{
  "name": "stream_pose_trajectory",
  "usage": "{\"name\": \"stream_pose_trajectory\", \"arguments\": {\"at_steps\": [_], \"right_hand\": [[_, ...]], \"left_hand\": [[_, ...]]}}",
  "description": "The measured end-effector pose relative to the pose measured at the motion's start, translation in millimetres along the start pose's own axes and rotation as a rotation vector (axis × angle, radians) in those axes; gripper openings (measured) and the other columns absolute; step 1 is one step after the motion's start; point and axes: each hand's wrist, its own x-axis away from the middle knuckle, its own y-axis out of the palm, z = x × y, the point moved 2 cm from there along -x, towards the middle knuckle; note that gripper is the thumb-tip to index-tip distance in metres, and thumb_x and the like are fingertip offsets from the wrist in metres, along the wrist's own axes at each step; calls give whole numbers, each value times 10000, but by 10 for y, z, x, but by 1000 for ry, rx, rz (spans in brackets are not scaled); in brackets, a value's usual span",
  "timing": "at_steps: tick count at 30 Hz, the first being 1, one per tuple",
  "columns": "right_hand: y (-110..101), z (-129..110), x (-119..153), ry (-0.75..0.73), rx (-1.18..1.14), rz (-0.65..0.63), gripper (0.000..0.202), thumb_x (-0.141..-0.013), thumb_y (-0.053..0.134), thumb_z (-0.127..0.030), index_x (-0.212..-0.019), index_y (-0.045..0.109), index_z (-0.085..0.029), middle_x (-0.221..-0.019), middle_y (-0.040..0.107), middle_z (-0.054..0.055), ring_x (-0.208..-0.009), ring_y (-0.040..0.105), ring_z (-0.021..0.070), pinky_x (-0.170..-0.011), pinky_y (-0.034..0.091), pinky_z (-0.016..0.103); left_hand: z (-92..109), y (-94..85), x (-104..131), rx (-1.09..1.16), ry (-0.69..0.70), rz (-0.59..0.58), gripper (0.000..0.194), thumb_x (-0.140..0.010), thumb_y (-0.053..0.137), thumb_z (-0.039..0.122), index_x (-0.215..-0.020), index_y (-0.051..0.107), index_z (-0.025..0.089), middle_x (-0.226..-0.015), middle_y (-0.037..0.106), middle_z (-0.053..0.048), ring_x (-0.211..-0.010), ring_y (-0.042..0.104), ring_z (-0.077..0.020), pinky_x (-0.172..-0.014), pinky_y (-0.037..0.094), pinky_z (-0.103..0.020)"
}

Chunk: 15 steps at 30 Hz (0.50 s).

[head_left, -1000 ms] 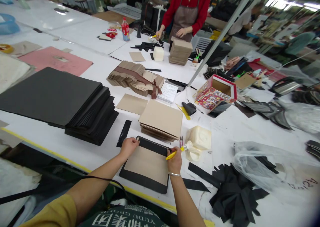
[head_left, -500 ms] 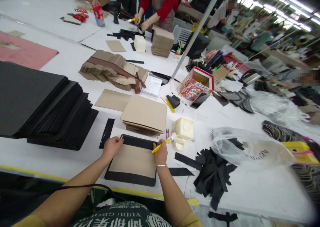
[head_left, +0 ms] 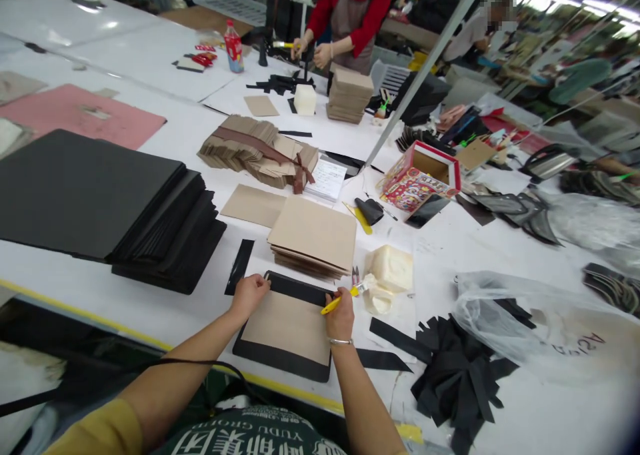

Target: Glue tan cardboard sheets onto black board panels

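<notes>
A tan board (head_left: 287, 328) with black sheet material (head_left: 280, 363) along its top and bottom edges lies flat before me. My left hand (head_left: 249, 297) pinches the black material at its upper left corner. At the upper right corner, my right hand (head_left: 341, 316) grips a yellow-handled brush (head_left: 356, 290), its fingers also against the black edge. The bristles point right, close to a cream-coloured block-shaped container (head_left: 391, 268). Just beyond the board stands a stack of tan boards (head_left: 315, 231). A black strip (head_left: 240, 265) lies left of that stack.
Black sheets (head_left: 95, 195) are piled at left. Loose black strips (head_left: 457, 368) and a clear plastic bag (head_left: 540, 321) lie at right. A red patterned box (head_left: 415, 181) stands beyond, near a slanted metal pole (head_left: 425, 71). Across the table a person in red sleeves (head_left: 367, 25) works.
The camera view has swung left, so everything appears shifted right. Both hands keep their places at the board's upper corners, and the brush stays in my right hand.
</notes>
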Motion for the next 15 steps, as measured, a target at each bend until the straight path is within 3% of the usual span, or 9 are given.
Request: {"name": "stream_pose_trajectory", "arguments": {"at_steps": [3, 6, 8, 10, 13, 15], "right_hand": [[-58, -18, 6, -28, 86, 54, 299, -807, 467, -292, -1046, 469, -113, -841, 539, 89, -794, 518, 200, -728, 450, 355], [-124, -84, 101, -103, 101, 110, 251, -827, 442, -253, -1035, 474, -116, -953, 562, 131, -879, 524, 221, -780, 434, 397], [-116, -149, 220, -209, 50, 68, 207, -844, 401, -201, -1026, 472, -133, -1074, 547, 143, -968, 513, 219, -828, 421, 407], [-71, -197, 351, -305, 29, -25, 211, -848, 358, -150, -1025, 474, -146, -1153, 523, 137, -1059, 479, 222, -869, 403, 423], [-30, -192, 483, -332, 69, -112, 253, -846, 325, -126, -1043, 483, -145, -1168, 522, 137, -1122, 439, 244, -887, 389, 455], [-68, -163, 504, -310, 69, -106, 255, -853, 333, -157, -1057, 485, -134, -1140, 535, 146, -1091, 462, 250, -873, 401, 457]], "left_hand": [[11, -56, 44, -112, 104, 90, 255, -759, 483, 382, -748, 597, 154, -755, 627, -70, -716, 574, -192, -622, 390, -264], [120, -27, 176, -323, 476, 202, 331, -825, 415, 284, -1097, 530, 137, -1127, 556, -144, -1067, 483, -247, -863, 354, -354], [193, 98, 299, -419, 774, 118, 422, -844, 385, 276, -1252, 412, 172, -1304, 436, -112, -1220, 346, -231, -988, 244, -390], [216, 246, 406, -483, 942, -21, 519, -836, 397, 383, -1317, 326, 201, -1387, 336, -76, -1277, 258, -218, -1037, 156, -410], [159, 312, 481, -564, 870, -83, 652, -780, 421, 539, -1315, 340, 175, -1400, 306, -102, -1281, 248, -249, -1038, 139, -436], [95, 134, 492, -590, 746, -17, 621, -770, 446, 539, -1246, 439, 140, -1324, 414, -145, -1227, 336, -277, -1014, 192, -450]]}}
